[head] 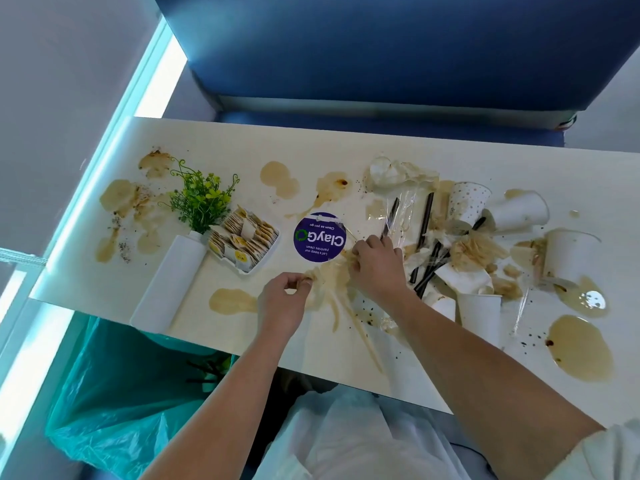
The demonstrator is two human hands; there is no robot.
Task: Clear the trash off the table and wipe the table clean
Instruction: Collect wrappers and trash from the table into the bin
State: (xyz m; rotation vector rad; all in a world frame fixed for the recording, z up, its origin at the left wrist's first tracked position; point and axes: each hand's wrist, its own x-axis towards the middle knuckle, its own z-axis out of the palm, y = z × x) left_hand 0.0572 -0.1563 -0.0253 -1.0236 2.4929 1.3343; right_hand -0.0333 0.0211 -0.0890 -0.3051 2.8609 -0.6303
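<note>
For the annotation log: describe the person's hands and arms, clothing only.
Both the left hand and right hand are bare: no gloves, rings or watch visible. Forearms are uncovered. A white sleeve shows on the right upper arm.

**Fig. 1. Materials and surface finishes on the soiled desk**

Desk (242,140): pale wood-grain laminate, smooth, faint sheen; spills (578,355): brown liquid, glossy where pooled, dull where dried thin. Paper cups (519,209): white matt card; one dotted cup (467,202) printed with gold specks. Straws (426,216): black plastic, smooth; wrappers (405,206): clear crinkled film, shiny. Soaked napkin (332,275) and crumpled napkins (478,251): soft paper, stained tan, limp and wrinkled. Sticker (319,237): purple printed disc, smooth, slightly glossy. Tray (266,258): white plastic; sachets (242,237): matt paper. Vase (173,282): white, smooth, matt; plant (201,199): artificial-looking green plastic. Bin bag (121,393): thin teal plastic film, translucent, glossy; seat (381,46): blue upholstery, smooth, matt.
</note>
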